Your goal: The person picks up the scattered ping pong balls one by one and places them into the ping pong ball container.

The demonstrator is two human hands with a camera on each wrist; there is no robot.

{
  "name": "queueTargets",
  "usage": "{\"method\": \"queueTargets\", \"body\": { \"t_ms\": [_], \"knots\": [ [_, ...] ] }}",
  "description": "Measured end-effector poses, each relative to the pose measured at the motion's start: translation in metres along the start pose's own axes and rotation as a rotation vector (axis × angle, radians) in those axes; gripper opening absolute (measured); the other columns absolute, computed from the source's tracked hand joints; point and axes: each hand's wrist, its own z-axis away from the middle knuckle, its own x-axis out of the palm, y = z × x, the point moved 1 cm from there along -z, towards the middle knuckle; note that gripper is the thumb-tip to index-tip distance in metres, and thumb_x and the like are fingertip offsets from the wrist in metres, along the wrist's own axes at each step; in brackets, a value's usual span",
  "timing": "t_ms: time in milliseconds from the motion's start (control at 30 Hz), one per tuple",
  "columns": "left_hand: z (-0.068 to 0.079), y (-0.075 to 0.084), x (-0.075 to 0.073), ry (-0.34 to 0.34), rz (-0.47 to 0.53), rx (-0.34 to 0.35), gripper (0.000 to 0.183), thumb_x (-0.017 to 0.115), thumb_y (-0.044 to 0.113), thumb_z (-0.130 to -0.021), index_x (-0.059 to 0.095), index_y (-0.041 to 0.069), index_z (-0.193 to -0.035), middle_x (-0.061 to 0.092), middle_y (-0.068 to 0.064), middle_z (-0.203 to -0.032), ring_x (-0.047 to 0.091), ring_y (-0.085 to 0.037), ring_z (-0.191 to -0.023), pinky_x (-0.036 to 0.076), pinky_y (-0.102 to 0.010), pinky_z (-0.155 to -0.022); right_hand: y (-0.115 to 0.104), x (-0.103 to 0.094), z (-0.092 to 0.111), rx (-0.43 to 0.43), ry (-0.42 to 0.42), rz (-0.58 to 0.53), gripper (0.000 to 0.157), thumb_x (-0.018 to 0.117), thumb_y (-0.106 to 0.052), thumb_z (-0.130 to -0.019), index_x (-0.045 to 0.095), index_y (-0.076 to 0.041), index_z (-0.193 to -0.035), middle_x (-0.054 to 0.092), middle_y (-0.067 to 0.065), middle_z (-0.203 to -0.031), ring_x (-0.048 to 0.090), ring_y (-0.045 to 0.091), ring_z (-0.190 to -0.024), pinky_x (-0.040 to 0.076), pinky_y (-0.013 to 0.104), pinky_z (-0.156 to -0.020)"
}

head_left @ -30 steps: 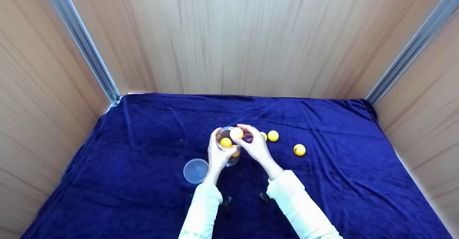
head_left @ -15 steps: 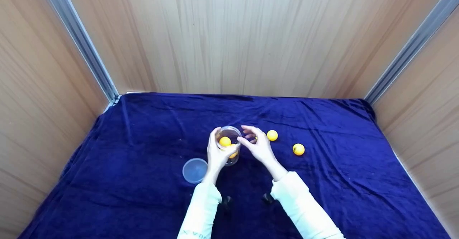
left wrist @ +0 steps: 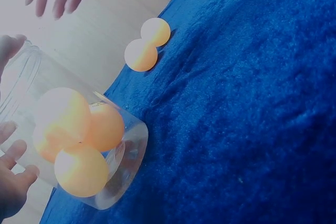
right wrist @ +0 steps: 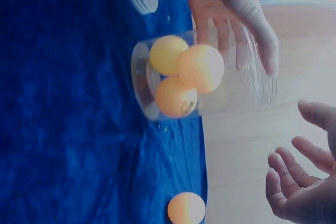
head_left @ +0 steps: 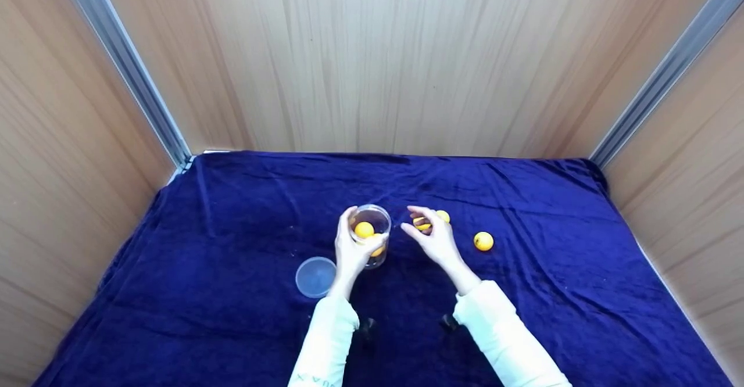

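My left hand (head_left: 350,254) grips a clear plastic jar (right wrist: 231,90) near its mouth, fingers on one side and thumb on the other. The jar stands on the cloth, its top uncovered. Several orange ping-pong balls (left wrist: 81,170) lie in its lower part. To the jar's right hovers my right hand (head_left: 437,243), thumb and fingers spread apart with nothing between them. Beneath and beyond those fingers, two ping-pong balls (left wrist: 140,55) touch each other on the cloth; in the head view the hand partly covers them. One more ping-pong ball (head_left: 483,241) lies farther right.
A round translucent lid (head_left: 315,276) lies on the cloth left of my left wrist. Wrinkled dark blue velvet cloth (head_left: 232,294) covers the table. Wood-grain panels (head_left: 349,61) with metal corner strips enclose the back and both sides.
My right hand has released a ping-pong ball into the jar's mouth, then moved right toward the two balls on the cloth. The left hand keeps its hold on the jar.
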Motion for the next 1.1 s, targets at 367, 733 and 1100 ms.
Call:
{"method": "queueTargets", "body": {
  "t_ms": [367, 733, 1100],
  "knots": [
    [0.0, 0.0, -0.001, 0.004, 0.01, 0.012, 0.075, 0.079, -0.002, -0.055, 0.042, -0.008, -0.12, 0.052, -0.028, -0.108, 0.05, -0.042, -0.1, 0.036, -0.05, -0.088, 0.016, -0.029, 0.003, 0.046, 0.058, 0.044, 0.037, 0.071, -0.011, -0.074, 0.06, -0.001, -0.108, 0.06, 0.017, -0.094, 0.058, 0.031, -0.082, 0.046, 0.05, -0.069],
    [0.001, 0.0, -0.001, 0.004, 0.011, 0.012, 0.075, 0.079, -0.002, -0.055, 0.042, -0.008, -0.12, 0.052, -0.028, -0.108, 0.05, -0.041, -0.1, 0.036, -0.049, -0.088, 0.035, -0.052, 0.005, 0.104, 0.11, 0.093, 0.037, 0.069, -0.011, -0.075, 0.059, 0.001, -0.109, 0.059, 0.02, -0.101, 0.057, 0.032, -0.089, 0.044, 0.049, -0.073],
    [0.0, 0.001, 0.0, -0.001, 0.004, 0.012, 0.075, 0.079, -0.002, -0.055, 0.042, -0.008, -0.12, 0.052, -0.028, -0.108, 0.05, -0.042, -0.1, 0.037, -0.049, -0.087, 0.058, -0.077, 0.006, 0.19, 0.172, 0.13, 0.042, 0.07, -0.015, -0.075, 0.058, 0.001, -0.112, 0.058, 0.02, -0.108, 0.054, 0.034, -0.099, 0.042, 0.048, -0.081]
  ]
}}
